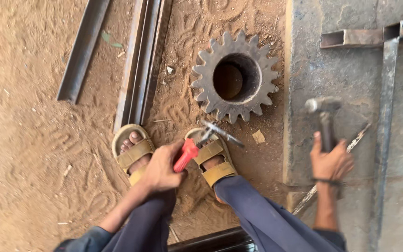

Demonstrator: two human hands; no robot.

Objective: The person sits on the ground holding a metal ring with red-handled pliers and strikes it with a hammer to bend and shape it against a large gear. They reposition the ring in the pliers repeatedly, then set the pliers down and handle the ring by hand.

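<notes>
My left hand (160,167) grips red-handled pliers (186,154) whose jaws clamp a small flat metal strip (221,133), held above my sandalled right foot. My right hand (330,163) is closed around the handle of a hammer (322,112), its steel head raised over a grey metal work plate (313,70). A thin rod (356,139) lies on the plate just right of the hammer hand.
A large rusty gear wheel (235,77) lies on the sandy ground ahead of my feet. Long steel channels (141,60) and an angle bar (82,49) lie to the left. Welded square tubing (388,93) rests on the plate at right. A dark pipe (215,241) lies near my knees.
</notes>
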